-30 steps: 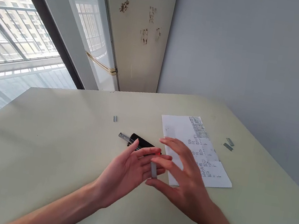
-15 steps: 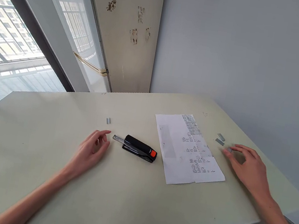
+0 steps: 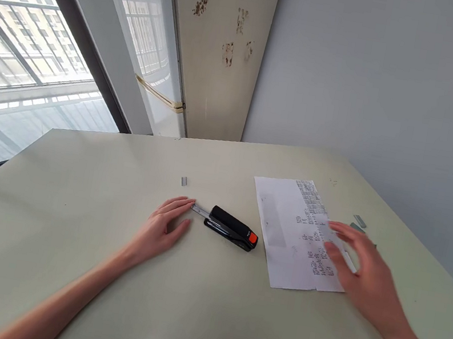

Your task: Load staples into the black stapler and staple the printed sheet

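A black stapler (image 3: 230,228) with an orange button lies on the table, its metal tray sticking out at the left end. My left hand (image 3: 165,226) rests palm down beside that end, its fingertips at the metal tray, thumb apart. Over the right edge of the printed paper (image 3: 272,223) is my right hand (image 3: 359,270), thumb and fingers apart with nothing between them. Grey staple strips (image 3: 359,221) lie just beyond it, partly hidden by the hand. Another small staple strip (image 3: 184,181) lies behind my left hand.
The pale table (image 3: 121,175) meets a grey wall on the right. Behind it stand a worn cabinet side (image 3: 209,91) and a white door with a gold handle (image 3: 161,95). A window with railings is at the left.
My right hand has moved left from the staple strips to over the paper, and its fingers have spread. My left hand has reached the stapler's metal tray. The view has turned slightly left.
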Action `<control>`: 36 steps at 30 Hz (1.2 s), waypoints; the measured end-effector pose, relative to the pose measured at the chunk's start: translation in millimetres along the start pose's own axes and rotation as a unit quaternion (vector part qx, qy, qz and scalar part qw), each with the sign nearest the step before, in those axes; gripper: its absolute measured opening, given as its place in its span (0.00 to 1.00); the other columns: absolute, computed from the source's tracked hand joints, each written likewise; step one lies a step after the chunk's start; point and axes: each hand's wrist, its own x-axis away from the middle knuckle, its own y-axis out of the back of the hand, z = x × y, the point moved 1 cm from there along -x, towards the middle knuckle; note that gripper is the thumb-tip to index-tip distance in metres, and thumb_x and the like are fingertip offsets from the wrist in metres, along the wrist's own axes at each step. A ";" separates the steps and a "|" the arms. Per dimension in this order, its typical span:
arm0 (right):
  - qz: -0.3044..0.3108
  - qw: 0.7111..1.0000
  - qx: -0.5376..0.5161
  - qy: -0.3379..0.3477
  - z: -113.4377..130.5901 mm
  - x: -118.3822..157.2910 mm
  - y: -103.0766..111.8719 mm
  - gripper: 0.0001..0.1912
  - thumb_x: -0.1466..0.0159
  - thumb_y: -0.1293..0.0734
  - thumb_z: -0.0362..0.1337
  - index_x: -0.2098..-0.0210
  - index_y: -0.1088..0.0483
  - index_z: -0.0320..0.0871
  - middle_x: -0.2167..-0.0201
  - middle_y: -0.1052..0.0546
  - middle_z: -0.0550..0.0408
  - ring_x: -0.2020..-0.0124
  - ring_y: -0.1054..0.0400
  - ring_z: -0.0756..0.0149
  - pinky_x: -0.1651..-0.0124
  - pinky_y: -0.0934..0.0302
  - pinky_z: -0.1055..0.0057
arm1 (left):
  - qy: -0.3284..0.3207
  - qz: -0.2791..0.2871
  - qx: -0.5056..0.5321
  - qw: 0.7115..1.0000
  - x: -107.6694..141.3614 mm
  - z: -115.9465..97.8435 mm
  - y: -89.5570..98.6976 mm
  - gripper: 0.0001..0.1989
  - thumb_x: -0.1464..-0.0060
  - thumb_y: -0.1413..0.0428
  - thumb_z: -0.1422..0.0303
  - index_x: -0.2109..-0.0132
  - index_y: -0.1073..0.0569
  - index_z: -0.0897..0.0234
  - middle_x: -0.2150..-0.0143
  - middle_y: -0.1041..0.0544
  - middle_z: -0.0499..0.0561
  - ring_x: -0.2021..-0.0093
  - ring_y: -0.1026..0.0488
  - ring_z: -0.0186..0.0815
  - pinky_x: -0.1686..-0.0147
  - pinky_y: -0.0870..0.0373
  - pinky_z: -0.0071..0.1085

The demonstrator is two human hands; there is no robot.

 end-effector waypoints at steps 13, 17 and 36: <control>0.136 0.876 -0.455 -0.082 109.4 -21.2 -125.7 0.26 0.31 0.34 0.64 0.56 0.20 0.49 0.46 0.17 0.49 0.40 0.24 0.53 0.29 0.36 0.51 | -0.026 -0.002 0.023 0.999 8.3 3.4 -5.6 0.26 0.28 0.50 0.59 0.29 0.30 0.62 0.29 0.29 0.54 0.25 0.37 0.47 0.26 0.38 0.53; 0.133 0.868 -0.466 -0.111 120.5 -23.5 -134.4 0.25 0.33 0.32 0.64 0.61 0.19 0.49 0.52 0.16 0.51 0.45 0.22 0.54 0.33 0.32 0.54 | -0.034 -0.006 0.026 0.999 12.7 1.1 -8.3 0.25 0.28 0.49 0.60 0.30 0.30 0.62 0.29 0.28 0.54 0.26 0.36 0.47 0.26 0.37 0.51; 0.094 0.852 -0.493 -0.150 135.2 -26.1 -148.3 0.23 0.31 0.34 0.59 0.67 0.22 0.48 0.60 0.16 0.52 0.52 0.21 0.53 0.43 0.26 0.57 | -0.044 0.030 0.008 0.999 16.4 -12.0 -16.7 0.31 0.30 0.48 0.62 0.24 0.39 0.60 0.24 0.38 0.54 0.24 0.39 0.46 0.23 0.44 0.49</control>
